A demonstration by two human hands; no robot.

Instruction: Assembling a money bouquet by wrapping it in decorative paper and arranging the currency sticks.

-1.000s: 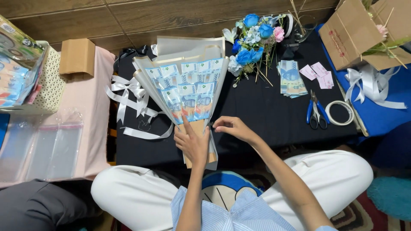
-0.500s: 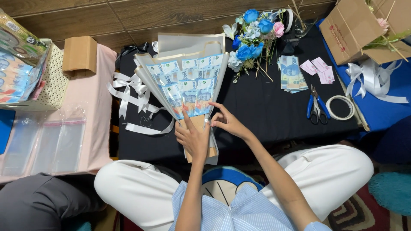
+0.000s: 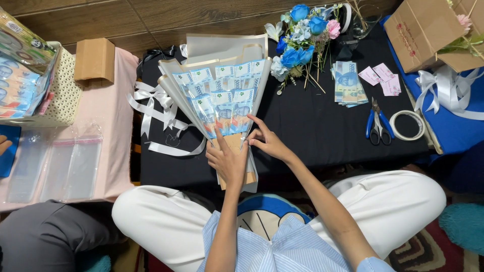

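Note:
A fan-shaped bouquet of banknotes (image 3: 222, 95) in pale wrapping paper lies on the black cloth (image 3: 312, 131) before me. My left hand (image 3: 228, 160) grips its narrow lower stem, fingers wrapped over the brown cone. My right hand (image 3: 264, 138) pinches the wrapping's right edge beside the lowest notes, fingertips touching the paper.
Artificial blue and pink flowers (image 3: 302, 35), a stack of banknotes (image 3: 348, 83), pink slips (image 3: 380, 78), blue scissors (image 3: 377, 123) and a tape roll (image 3: 407, 125) lie to the right. White ribbon (image 3: 156, 108) trails left. Clear sleeves (image 3: 70, 166) rest on pink cloth; cardboard boxes (image 3: 428, 30) stand at the back right.
My right hand has slid up from the stem to the wrapping's right edge. The left hand stays on the stem; the bouquet has hardly moved.

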